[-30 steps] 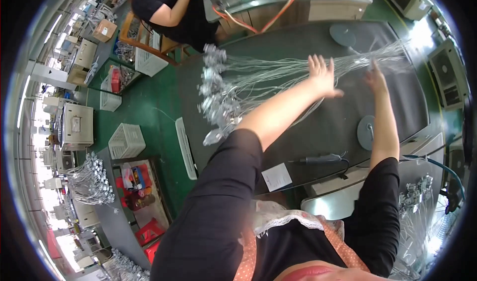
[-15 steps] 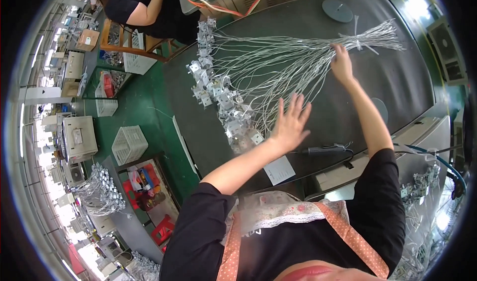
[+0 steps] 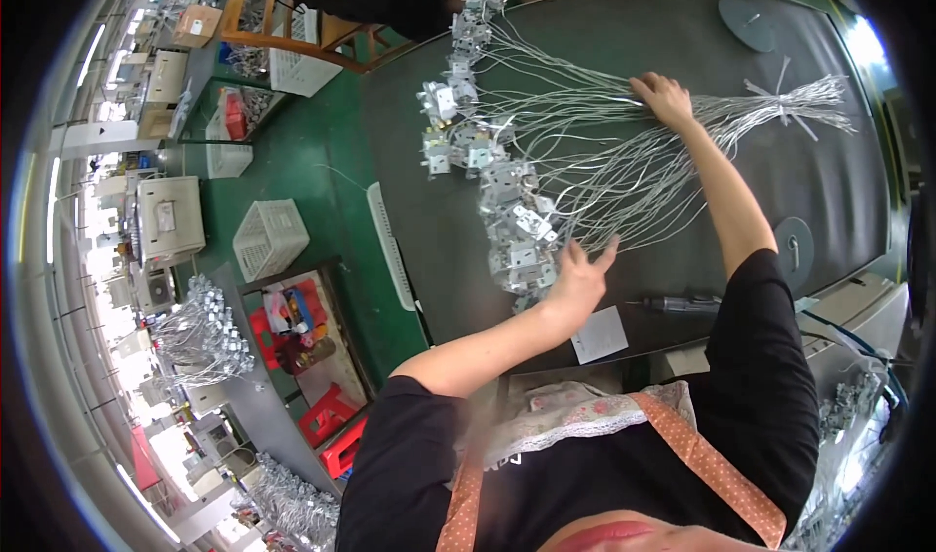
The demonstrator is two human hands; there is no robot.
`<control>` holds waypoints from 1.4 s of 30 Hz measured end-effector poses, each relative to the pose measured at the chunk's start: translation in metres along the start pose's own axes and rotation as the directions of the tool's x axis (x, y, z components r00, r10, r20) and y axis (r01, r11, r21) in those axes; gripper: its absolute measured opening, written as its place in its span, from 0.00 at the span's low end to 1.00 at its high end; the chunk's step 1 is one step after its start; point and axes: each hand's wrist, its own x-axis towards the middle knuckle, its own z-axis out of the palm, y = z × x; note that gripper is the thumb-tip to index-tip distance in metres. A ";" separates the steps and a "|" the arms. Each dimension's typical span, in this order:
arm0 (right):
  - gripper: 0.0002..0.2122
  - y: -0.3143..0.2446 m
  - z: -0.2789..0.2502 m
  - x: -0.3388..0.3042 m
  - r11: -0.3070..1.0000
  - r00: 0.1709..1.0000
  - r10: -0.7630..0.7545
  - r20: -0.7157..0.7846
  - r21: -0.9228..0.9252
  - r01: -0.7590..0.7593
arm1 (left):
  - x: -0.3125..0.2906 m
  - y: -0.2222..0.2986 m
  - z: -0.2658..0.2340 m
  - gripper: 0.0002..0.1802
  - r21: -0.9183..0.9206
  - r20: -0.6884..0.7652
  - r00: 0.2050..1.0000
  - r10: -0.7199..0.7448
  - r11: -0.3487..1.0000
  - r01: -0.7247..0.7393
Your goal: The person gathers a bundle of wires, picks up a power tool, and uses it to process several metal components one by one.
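A wide fisheye camera on the person's head looks steeply down and outward over the dark worktable (image 3: 829, 201), so close that the apron (image 3: 565, 406) fills the near part, with the left hand (image 3: 582, 282) and right hand (image 3: 667, 101) beyond. It takes in a co-worker (image 3: 409, 1) at the far side and green floor (image 3: 327, 147) to the left, straight edges bowing toward the rim.

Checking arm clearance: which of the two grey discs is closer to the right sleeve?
The near disc, on the table's near side just beside the sleeve; the far disc sits across the cable bundle.
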 end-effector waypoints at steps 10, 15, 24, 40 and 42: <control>0.22 -0.111 0.032 -0.037 0.966 0.987 0.130 -0.098 0.237 -0.104 | -0.094 -0.062 0.052 0.21 -0.097 -0.065 0.990 -0.125 0.988 0.118; 0.18 -0.050 0.019 0.005 0.808 0.950 0.074 -0.304 0.576 0.122 | -0.053 -0.084 0.033 0.21 -0.136 0.043 0.998 0.041 0.990 -0.035; 0.15 -0.062 -0.067 -0.225 0.870 0.936 -0.348 0.057 0.391 0.300 | -0.093 -0.019 0.030 0.23 -0.358 -0.490 0.865 -0.105 0.929 -0.090; 0.09 -0.210 -0.018 -0.387 0.706 0.708 -0.644 0.291 -0.132 0.696 | -0.148 0.026 0.043 0.25 -0.988 -0.063 0.997 -0.043 0.145 -0.056; 0.09 -0.240 -0.020 -0.393 0.691 0.702 -0.661 0.265 -0.151 0.707 | -0.157 0.016 0.054 0.23 -0.994 0.089 0.993 0.079 -0.052 0.093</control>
